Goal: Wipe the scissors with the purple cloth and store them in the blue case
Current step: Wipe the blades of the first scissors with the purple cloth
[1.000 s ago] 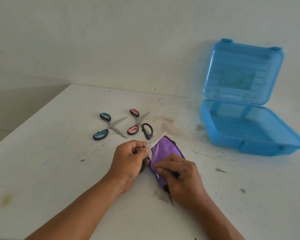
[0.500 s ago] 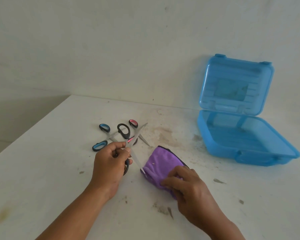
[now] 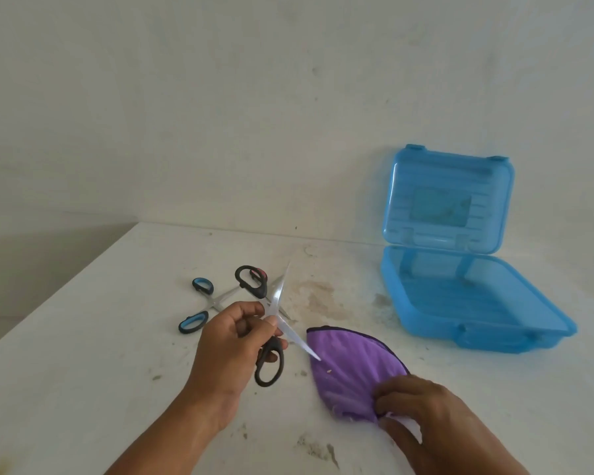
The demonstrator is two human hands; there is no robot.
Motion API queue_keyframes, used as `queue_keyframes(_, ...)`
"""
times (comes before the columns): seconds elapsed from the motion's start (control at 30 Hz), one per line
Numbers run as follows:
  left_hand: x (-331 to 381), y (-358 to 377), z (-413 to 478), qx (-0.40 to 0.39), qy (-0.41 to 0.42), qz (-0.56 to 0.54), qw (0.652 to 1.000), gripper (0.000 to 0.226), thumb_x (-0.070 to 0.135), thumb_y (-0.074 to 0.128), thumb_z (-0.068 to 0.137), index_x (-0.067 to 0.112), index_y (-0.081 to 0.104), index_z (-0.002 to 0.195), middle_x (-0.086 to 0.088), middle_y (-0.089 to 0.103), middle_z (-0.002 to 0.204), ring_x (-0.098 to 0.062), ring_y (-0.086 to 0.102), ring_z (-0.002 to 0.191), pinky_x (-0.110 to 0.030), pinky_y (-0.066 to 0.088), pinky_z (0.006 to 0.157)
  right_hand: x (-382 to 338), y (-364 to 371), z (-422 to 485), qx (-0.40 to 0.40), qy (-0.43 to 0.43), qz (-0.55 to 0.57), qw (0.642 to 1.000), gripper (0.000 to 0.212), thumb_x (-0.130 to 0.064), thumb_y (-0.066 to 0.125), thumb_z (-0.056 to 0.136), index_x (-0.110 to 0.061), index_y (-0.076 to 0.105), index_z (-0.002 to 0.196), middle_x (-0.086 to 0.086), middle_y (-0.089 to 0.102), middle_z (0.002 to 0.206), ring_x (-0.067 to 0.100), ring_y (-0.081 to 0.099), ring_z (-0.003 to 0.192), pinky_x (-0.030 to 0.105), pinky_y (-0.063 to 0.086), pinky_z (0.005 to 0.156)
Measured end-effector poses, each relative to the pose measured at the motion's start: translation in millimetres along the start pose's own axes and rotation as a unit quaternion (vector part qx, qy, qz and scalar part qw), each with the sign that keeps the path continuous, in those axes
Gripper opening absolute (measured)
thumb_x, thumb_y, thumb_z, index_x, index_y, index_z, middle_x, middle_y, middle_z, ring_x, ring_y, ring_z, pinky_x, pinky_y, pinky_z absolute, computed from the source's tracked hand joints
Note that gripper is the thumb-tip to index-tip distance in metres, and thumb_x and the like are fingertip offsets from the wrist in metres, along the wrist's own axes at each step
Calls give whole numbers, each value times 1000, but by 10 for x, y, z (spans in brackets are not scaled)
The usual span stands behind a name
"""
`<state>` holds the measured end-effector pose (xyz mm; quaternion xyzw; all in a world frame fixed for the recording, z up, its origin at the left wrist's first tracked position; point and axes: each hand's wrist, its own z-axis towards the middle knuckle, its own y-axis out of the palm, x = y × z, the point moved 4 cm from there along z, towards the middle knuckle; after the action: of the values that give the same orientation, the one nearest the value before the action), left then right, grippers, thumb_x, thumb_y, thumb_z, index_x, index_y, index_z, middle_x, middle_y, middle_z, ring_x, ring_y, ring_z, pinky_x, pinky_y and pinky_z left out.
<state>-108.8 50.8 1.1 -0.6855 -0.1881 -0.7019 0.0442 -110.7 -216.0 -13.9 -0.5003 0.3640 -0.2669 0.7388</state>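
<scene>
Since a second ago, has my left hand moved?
Yes. The left hand, holding the black scissors, has drawn left off the cloth, closer to the blue scissors lying on the table.

The rounded purple cloth (image 3: 350, 368) has dark edging; the translucent plastic case (image 3: 460, 296) is blue throughout. The silver-bladed scissors (image 3: 277, 298) have black handles, the flat-lying scissors (image 3: 220, 301) black-and-blue ones. The white tabletop (image 3: 83, 354) carries brown stains.

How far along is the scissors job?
Done: nothing stored; the open blue case looks empty. In hand: the left hand holds the black scissors, blades spread, by the purple cloth gripped by the right hand. Left: the blue scissors and pink scissors lie on the table.
</scene>
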Motion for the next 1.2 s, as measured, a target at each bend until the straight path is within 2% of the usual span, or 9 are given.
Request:
queue_keyframes(0.1, 65, 126, -3, -13, -10, -23, 1000, 7, 4, 66, 90, 4, 68, 96, -11, 76, 73, -23, 74, 70, -36, 56, 69, -111, -107, 63, 72, 35, 47, 996, 8, -30, 72, 81, -35, 74, 87, -24, 70, 89, -6, 66, 78, 14, 55, 69)
queue_keyframes(0.2, 149, 289, 4, -27, -12, -46, 998, 2, 5, 68, 89, 5, 69, 90, -10, 78, 78, -22, 72, 81, -39, 53, 85, -272, -261, 166, 138, 108, 144, 974, 16, -19, 73, 88, -34, 75, 84, -18, 71, 77, 2, 66, 71, 10, 49, 61)
queue_keyframes(0.3, 237, 434, -14, -42, -7, -58, 997, 1, 8, 69, 88, 8, 69, 89, -8, 80, 81, -18, 71, 85, -38, 48, 87, -452, -328, 278, 92, 195, 356, 909, 13, -27, 67, 90, -33, 76, 98, -15, 75, 78, 0, 68, 70, 12, 51, 60)
queue_keyframes(0.4, 295, 531, -45, -54, 2, -60, 997, 3, 11, 70, 88, 9, 70, 91, -7, 81, 86, -11, 74, 84, -35, 48, 88, -573, -398, 385, 84, 206, 447, 867, 17, -26, 67, 87, -29, 75, 102, -10, 74, 70, 1, 62, 60, 14, 51, 59)
queue_keyframes(0.6, 363, 560, -78, -85, 1, -91, 992, 17, 14, 75, 80, 5, 71, 95, -8, 80, 87, -14, 75, 85, -35, 52, 86, -579, -494, 453, 97, 213, 471, 851, 16, -16, 69, 88, -24, 76, 99, -5, 68, 57, 3, 51, 49, 14, 47, 51)
queue_keyframes(0.77, 487, 337, 36, -71, -22, -164, 984, 29, 15, 73, 76, 11, 69, 104, -13, 78, 96, -22, 74, 88, -34, 54, 79, -458, -590, 402, 115, 200, 479, 847, 15, -12, 71, 88, -20, 79, 97, 5, 67, 61, 10, 52, 51, 17, 48, 53)
queue_keyframes(0.9, 591, 228, 45, -67, 37, -52, 996, 22, 6, 69, 88, 13, 70, 108, -13, 79, 93, -22, 75, 81, -31, 56, 74, -353, -625, 400, 134, 200, 465, 852, 12, -16, 71, 88, -22, 80, 94, 5, 61, 54, 13, 49, 49, 16, 44, 50)
queue_keyframes(1.0, 580, 221, 9, -72, 81, 36, 993, 19, 4, 73, 84, 10, 71, 102, -8, 80, 88, -25, 77, 81, -29, 58, 72, -330, -616, 421, 146, 195, 470, 848, 12, -18, 71, 88, -22, 80, 94, 5, 61, 55, 14, 52, 52, 21, 50, 58)
queue_keyframes(1.2, 425, 298, -32, -61, 79, 96, 990, 31, 15, 84, 70, 8, 64, 93, -6, 80, 87, -25, 79, 78, -44, 62, 79, -419, -545, 478, 162, 204, 508, 821, 14, -12, 69, 89, -18, 78, 96, 5, 65, 58, 13, 56, 53, 20, 55, 59)
